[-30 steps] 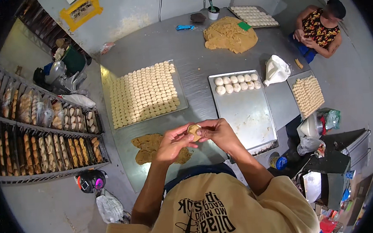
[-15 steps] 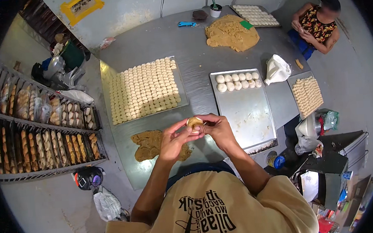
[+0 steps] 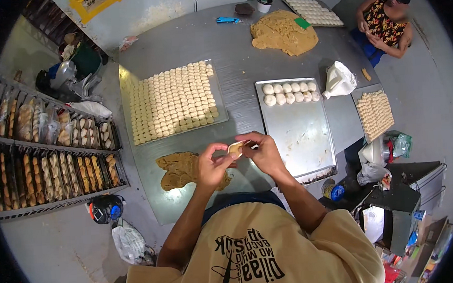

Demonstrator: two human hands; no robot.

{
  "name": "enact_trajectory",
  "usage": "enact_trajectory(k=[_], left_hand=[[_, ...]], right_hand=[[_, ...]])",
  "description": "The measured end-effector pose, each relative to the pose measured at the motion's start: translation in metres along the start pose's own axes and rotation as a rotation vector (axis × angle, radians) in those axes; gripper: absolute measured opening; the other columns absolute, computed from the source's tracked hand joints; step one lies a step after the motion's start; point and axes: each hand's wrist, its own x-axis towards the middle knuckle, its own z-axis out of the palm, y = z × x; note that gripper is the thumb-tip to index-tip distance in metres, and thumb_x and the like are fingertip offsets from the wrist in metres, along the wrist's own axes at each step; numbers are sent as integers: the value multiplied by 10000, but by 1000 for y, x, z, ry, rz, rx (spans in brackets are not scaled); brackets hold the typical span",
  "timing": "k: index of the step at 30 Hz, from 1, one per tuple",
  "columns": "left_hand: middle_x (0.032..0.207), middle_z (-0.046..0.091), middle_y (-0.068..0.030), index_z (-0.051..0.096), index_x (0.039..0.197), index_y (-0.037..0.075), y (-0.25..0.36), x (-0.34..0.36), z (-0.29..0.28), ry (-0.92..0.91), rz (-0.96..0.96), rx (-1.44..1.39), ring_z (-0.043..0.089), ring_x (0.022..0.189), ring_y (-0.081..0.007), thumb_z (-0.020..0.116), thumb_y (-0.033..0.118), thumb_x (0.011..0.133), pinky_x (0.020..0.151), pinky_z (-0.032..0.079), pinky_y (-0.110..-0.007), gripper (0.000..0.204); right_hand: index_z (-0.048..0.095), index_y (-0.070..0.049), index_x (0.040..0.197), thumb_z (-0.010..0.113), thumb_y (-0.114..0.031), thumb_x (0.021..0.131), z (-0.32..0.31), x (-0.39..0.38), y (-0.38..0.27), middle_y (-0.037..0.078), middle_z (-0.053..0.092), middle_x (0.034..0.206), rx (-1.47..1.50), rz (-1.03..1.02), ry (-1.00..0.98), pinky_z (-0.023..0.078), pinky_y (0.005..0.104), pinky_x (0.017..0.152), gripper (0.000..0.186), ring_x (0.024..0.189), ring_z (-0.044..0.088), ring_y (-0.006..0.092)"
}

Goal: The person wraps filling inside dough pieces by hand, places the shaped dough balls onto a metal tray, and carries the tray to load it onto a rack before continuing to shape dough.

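While both forearms rise from the lower edge and bend inward over the metal table [image 3: 242,62], the left hand [image 3: 212,165] and right hand [image 3: 261,152] meet at their fingertips, pinching a small piece of dough [image 3: 235,148] between them. It is held in the air just above the table's near edge, between a brown dough slab [image 3: 179,169] and a steel tray [image 3: 301,131] bearing two rows of pale dough balls [image 3: 290,92].

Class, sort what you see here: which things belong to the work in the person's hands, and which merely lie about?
In use: dough piece, left hand, right hand, brown filling, steel tray.
Lying about: blue tool, white bag, bread racks.
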Motion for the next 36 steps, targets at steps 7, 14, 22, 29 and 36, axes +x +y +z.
enact_trajectory(k=[7, 14, 22, 29, 36], left_hand=[[1321, 748, -120, 641, 1480, 3, 7, 10, -6, -170, -167, -119, 752, 1101, -205, 714, 36, 1052, 855, 647, -344, 435], [1296, 759, -103, 643, 1494, -23, 0, 15, 5, -126, -126, -47, 755, 1083, -182, 708, 58, 1067, 867, 654, -333, 439], [1197, 778, -123, 701, 1418, -35, -22, 33, 0, -70, -177, -87, 778, 988, -211, 701, 127, 1093, 845, 673, -351, 363], [1113, 790, -107, 752, 1336, -37, -50, 78, 26, -14, -287, -66, 783, 932, -215, 701, 165, 1094, 832, 679, -352, 320], [1033, 807, -161, 773, 1221, -88, -127, 120, 14, 108, -397, 94, 804, 845, -226, 720, 133, 1065, 765, 681, -337, 276]], right_hand=[[727, -46, 1416, 840, -97, 969, -17, 11, -3, 116, 772, 1165, 40, -27, -84, 591, 292, 840, 464, 904, 702, 136], [794, -45, 1312, 815, -53, 968, -4, 6, 16, 90, 709, 986, 15, 1, -54, 561, 325, 770, 344, 841, 682, 159], [839, -76, 1228, 814, 9, 914, -11, 21, 39, 74, 663, 1008, -73, -69, -8, 554, 330, 772, 326, 819, 665, 163], [860, -32, 1089, 880, -30, 918, -28, 62, 121, 48, 624, 1015, 103, 6, 101, 546, 279, 577, 173, 759, 668, 128], [839, -20, 1006, 877, -88, 895, -35, 86, 160, 116, 672, 939, -259, -64, 60, 575, 387, 710, 135, 801, 713, 238]])
